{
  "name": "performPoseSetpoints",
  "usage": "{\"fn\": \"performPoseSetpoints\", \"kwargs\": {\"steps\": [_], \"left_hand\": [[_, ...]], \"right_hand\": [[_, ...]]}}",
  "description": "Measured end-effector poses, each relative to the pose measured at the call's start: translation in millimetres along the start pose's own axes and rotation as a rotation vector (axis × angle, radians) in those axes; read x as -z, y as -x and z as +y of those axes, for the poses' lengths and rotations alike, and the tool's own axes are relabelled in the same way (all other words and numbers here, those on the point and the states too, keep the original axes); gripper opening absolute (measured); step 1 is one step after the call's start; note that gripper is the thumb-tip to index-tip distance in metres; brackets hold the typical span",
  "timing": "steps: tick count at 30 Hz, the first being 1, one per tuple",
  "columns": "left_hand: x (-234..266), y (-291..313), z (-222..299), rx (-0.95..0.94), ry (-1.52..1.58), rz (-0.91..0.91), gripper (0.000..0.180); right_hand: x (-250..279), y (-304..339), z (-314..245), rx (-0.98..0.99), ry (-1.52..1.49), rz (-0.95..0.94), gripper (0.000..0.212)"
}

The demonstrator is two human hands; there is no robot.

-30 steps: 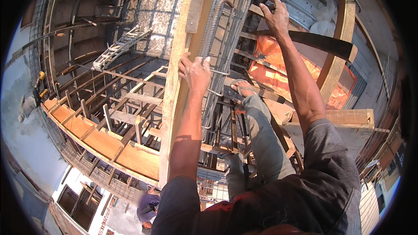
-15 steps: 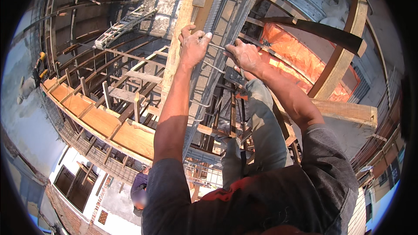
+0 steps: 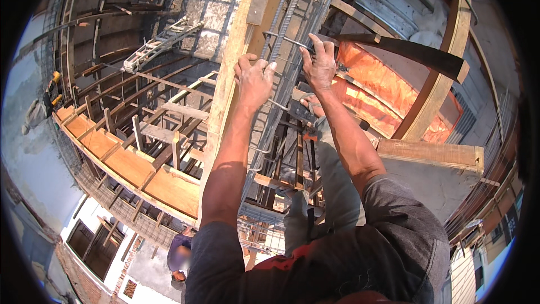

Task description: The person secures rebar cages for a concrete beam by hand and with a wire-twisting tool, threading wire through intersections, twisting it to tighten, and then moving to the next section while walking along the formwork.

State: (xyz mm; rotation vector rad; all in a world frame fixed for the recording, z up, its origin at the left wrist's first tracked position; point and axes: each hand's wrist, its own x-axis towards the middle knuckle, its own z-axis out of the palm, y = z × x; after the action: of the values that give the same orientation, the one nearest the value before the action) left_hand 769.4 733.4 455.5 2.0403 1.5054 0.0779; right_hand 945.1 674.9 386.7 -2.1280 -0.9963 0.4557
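A long rebar cage (image 3: 292,17) of ribbed bars runs away from me beside a wooden formwork board (image 3: 230,79). My left hand (image 3: 255,83) is at the board's inner edge, fingers curled and thumb beside the bars. What lies under those fingers is hidden. A thin steel stirrup (image 3: 286,39) crosses the bars just beyond it. At the stirrup's right end is my right hand (image 3: 320,67), raised with fingers apart and holding nothing; whether it touches the stirrup I cannot tell. Nearer to me, another stirrup (image 3: 279,104) projects from the cage beside my left wrist.
My trousered legs (image 3: 337,174) are amid timber framing, high above lower levels. Orange sheeting (image 3: 371,90) and a dark curved board (image 3: 410,56) lie to the right, near a timber-topped block (image 3: 433,149). A ladder (image 3: 163,45) leans left. Another person (image 3: 179,253) is below.
The stirrup that was between my hands now lies farther up the cage. My right hand has let go and opened its fingers. My left hand has shifted slightly nearer.
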Motion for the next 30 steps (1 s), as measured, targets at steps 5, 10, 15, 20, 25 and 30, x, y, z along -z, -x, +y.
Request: {"fn": "performPoseSetpoints", "kwargs": {"steps": [5, 10, 15, 20, 25, 30], "left_hand": [[6, -3, -3, 0.004, 0.015, 0.005, 0.033], [-3, -3, 3, -0.006, 0.027, -0.005, 0.029], [-11, -2, 4, -0.076, 0.017, 0.014, 0.027], [-10, 0, -2, -0.061, 0.022, 0.015, 0.028], [-9, 1, 11, -0.016, 0.024, -0.029, 0.030], [-12, -1, 9, 0.002, 0.070, -0.051, 0.029]], "right_hand": [[-28, 18, 70, -1.259, -1.473, -0.414, 0.120], [-98, -6, 96, -1.487, -1.529, -0.304, 0.085], [-148, -25, 134, -1.533, -1.983, -0.062, 0.055], [-118, -113, 120, -1.226, -2.049, 0.038, 0.058], [-108, -44, 72, -1.500, -1.723, -0.250, 0.077], [-95, -25, 35, -1.256, -2.241, -0.409, 0.108]]}}
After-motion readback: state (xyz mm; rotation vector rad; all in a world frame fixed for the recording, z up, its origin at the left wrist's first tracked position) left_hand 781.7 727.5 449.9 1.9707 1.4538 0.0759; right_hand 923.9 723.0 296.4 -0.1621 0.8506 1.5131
